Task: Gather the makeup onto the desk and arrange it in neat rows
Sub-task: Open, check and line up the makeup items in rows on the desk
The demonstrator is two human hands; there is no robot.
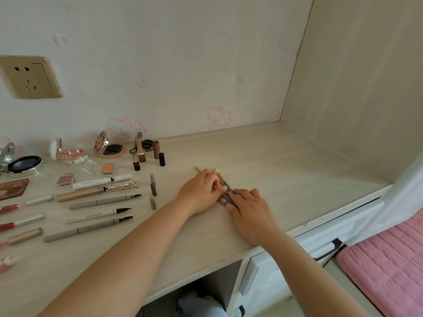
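Note:
A small bundle of makeup brushes [222, 182] with tan and grey handles lies on the pale wooden desk [263, 156] near its middle. My left hand [201, 193] lies over the bundle from the left, fingers on the handles. My right hand [249, 209] presses against the brushes' near ends from the right. To the left, brow pencils, an eyeliner [98, 215] and mascaras [103, 180] lie in rows. Lipsticks [140, 152] stand upright behind them, with open compacts [109, 147] near the wall.
An eyeshadow palette [12, 188] and lip glosses sit at the far left edge. A wall socket [29, 77] is above them. The desk's right side meets a side panel [354, 76]. A pink bed cover [389, 266] lies beyond the front-right edge, drawers below.

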